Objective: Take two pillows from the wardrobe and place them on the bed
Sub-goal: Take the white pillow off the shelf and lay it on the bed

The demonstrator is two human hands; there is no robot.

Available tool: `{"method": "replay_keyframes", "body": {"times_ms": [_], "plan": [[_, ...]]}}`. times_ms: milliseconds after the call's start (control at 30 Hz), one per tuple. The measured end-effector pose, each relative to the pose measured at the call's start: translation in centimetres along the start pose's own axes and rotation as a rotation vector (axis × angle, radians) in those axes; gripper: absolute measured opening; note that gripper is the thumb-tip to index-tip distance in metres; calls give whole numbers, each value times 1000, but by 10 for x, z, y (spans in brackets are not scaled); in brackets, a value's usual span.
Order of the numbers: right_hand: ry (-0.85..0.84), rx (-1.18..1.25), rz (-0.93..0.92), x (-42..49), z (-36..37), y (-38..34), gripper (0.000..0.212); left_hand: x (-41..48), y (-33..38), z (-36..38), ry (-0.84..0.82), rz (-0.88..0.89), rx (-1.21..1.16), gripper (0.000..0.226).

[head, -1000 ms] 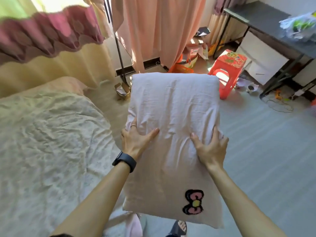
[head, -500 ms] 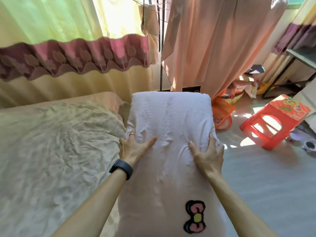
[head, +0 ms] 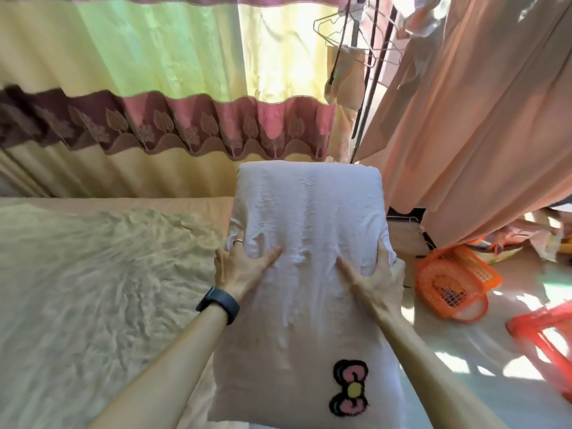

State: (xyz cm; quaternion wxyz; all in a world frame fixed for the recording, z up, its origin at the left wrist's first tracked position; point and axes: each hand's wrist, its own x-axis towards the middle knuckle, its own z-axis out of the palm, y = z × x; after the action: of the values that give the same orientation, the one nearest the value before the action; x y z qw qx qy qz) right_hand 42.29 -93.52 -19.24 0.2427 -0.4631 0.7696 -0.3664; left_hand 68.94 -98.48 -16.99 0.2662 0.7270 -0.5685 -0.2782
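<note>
Pillow (head: 309, 218): white, pink-and-black bow patch (head: 349, 387), held beside the bed (head: 93, 274).
Left hand (head: 238, 270): thumb splayed on top, fingers wrapping the edge.
Right hand (head: 374, 280): same grip, opposite edge.

The pillow (head: 306, 258) is in the middle of the frame. The left hand (head: 240, 267) holds its left side and the right hand (head: 376, 280) holds its right side. The bed (head: 93, 289) fills the lower left, with a curtain (head: 154, 72) behind it. At the right edge, a basket (head: 455, 283) lies above a stool (head: 544, 335).
</note>
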Motion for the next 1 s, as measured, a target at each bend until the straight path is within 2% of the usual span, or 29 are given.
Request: {"method": "replay_keyframes", "body": {"times_ms": [133, 400, 633, 1000], "plan": [[-139, -23, -60, 91, 40, -27, 117, 80, 6, 6, 33, -92, -37, 99], [-327, -69, -180, 253, 123, -106, 120, 215, 22, -8, 178, -255, -91, 97], [-468, -155, -353, 353, 237, -190, 118, 321, -15, -37, 258, -460, -123, 107], [-704, -209, -480, 460, 440, -341, 119, 492, -87, -122, 403, -721, -253, 110]]}}
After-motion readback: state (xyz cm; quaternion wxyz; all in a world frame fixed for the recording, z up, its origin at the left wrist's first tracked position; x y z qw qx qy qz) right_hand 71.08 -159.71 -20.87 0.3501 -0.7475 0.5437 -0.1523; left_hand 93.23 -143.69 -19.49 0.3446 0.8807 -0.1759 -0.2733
